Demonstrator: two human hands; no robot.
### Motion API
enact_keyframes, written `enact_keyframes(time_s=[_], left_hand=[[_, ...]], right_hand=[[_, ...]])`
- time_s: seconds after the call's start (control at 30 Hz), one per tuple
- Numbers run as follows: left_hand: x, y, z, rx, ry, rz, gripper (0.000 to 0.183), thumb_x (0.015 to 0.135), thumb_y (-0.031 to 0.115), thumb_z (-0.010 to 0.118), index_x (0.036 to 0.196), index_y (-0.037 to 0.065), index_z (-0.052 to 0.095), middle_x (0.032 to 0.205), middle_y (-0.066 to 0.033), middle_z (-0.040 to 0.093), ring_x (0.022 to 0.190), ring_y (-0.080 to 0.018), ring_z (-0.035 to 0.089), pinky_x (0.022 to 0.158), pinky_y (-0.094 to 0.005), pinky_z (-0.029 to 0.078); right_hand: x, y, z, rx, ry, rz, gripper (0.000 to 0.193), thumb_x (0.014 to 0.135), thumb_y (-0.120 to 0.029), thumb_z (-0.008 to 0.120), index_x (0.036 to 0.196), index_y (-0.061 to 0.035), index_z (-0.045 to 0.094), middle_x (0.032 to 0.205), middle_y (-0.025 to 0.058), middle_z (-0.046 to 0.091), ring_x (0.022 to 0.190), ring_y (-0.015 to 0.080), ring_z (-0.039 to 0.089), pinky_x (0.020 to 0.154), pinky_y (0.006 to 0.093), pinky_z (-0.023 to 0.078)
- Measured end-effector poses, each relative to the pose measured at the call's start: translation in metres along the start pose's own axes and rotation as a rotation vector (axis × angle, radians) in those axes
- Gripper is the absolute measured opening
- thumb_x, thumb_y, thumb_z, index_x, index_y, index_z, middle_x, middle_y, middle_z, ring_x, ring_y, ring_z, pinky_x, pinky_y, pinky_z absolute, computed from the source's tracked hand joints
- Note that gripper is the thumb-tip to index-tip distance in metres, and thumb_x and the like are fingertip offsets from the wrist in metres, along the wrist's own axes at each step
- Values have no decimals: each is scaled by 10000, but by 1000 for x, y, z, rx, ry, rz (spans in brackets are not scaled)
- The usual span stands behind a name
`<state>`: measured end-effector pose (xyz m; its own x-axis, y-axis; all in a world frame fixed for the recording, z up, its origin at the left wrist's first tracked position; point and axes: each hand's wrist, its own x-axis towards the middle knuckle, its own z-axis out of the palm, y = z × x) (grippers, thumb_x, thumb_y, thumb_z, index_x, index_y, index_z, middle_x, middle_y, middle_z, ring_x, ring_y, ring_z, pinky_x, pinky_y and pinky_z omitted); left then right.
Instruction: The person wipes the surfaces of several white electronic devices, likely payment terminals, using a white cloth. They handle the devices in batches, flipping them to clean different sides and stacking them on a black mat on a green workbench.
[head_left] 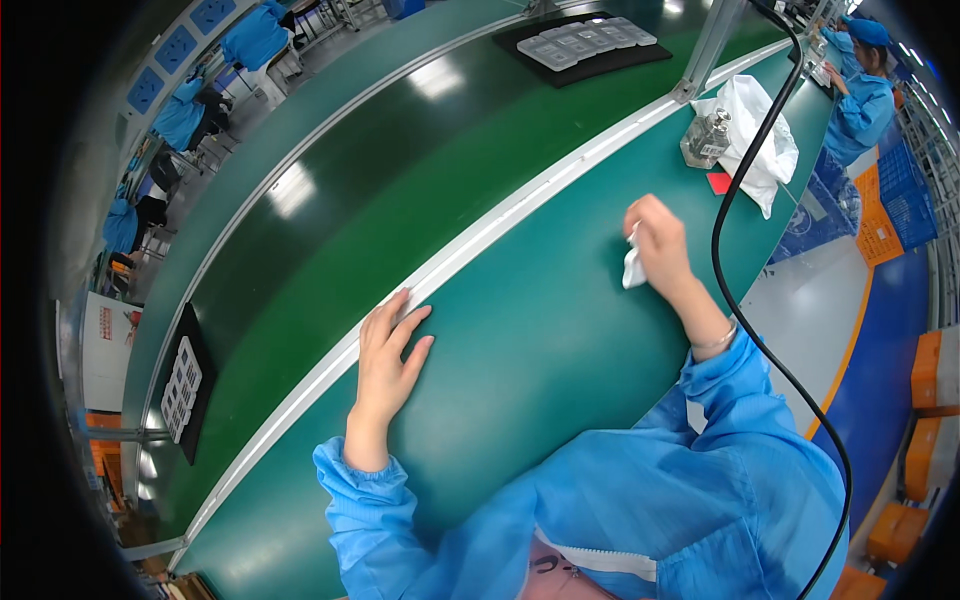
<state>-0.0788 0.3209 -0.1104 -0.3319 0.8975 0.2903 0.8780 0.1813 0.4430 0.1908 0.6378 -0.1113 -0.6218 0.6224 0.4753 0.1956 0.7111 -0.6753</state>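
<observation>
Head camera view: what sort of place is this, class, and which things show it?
Probably a factory assembly line: a shiny green conveyor-like strip bears clear compartmented cases, and people in matching blue workwear are around it.

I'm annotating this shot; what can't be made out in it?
Head view throughout:
White wipe: mostly hidden in the grip of the right hand.
White plastic bag: any contents hidden by its folds.
Left clear compartment tray: contents too small.
Black cable: lower end cut off by picture's bottom edge.
</observation>
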Motion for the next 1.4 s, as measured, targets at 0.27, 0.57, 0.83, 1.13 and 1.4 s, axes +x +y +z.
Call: enact_keyframes(time_s=[0.27,0.57,0.83,1.13,1.4], left_hand=[[2,0,1,48,30,18,361,890,119,727,1247,94,684,1429,-128,560,1337,-344,509,1134,-472,381],[2,-1,2,35,19,40,373,897,121,718,1264,92,664,1421,-137,557,1357,-355,495,1154,-509,364],[2,-1,1,20,-13,34,405,892,99,699,1293,85,646,1441,-137,540,1372,-359,474,1166,-491,356],[5,-4,6,23,-6,44,386,902,130,712,1281,91,653,1430,-143,545,1367,-361,483,1163,-523,355],[7,3,3,22,-28,14,385,911,122,699,1292,98,650,1448,-135,539,1383,-361,470,1175,-503,345]], right_hand=[[49,69,-47,-657,222,-78,121,961,-132,611,962,-20,658,989,107,683,1001,317,637,864,384,494],[30,98,-60,-192,712,304,203,978,-105,581,1136,-11,666,1023,146,716,996,317,692,905,409,523],[26,147,-82,-942,369,387,258,905,-290,721,1098,-120,703,1116,95,644,1059,353,608,895,466,487],[25,161,-101,-872,228,45,309,949,-192,665,1220,-49,625,1121,154,629,1059,374,605,902,461,503],[30,161,-115,-895,176,60,277,967,-291,653,1126,-65,669,1113,117,662,1053,333,623,873,436,520]])
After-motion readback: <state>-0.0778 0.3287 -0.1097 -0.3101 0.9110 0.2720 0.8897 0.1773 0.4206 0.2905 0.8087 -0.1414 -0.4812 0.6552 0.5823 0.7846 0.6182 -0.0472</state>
